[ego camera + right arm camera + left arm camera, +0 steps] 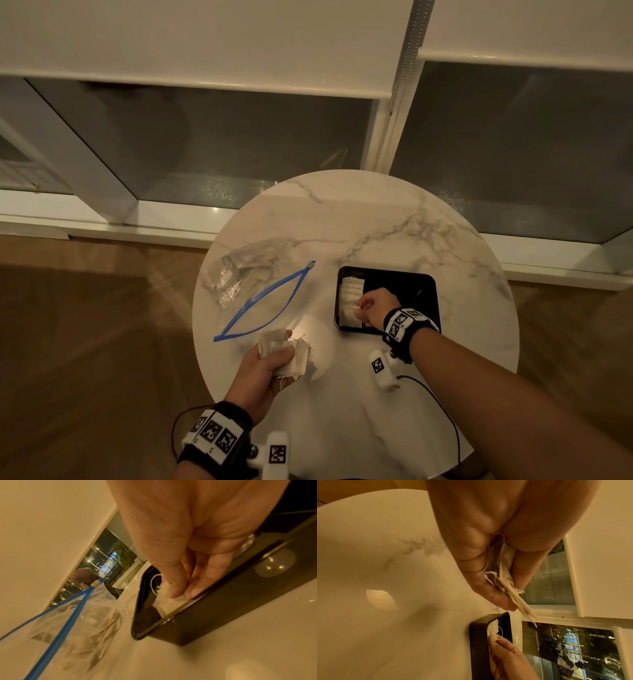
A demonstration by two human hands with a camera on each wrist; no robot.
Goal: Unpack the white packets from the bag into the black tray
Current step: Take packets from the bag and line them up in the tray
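Note:
A black tray sits on the right of the round marble table. A row of white packets lies along its left side. My right hand reaches into the tray and pinches a white packet between thumb and fingers, low against the tray's near wall. My left hand hovers over the table's front left and grips a bunch of white packets with loose strings; the bunch sticks out past the fingers. The clear zip bag with a blue zipper lies open at the left.
The bag's blue zipper mouth lies close to the tray's left corner. A black cable runs across the table's front right. The table's edge drops to a wooden floor; a window and white sill stand behind.

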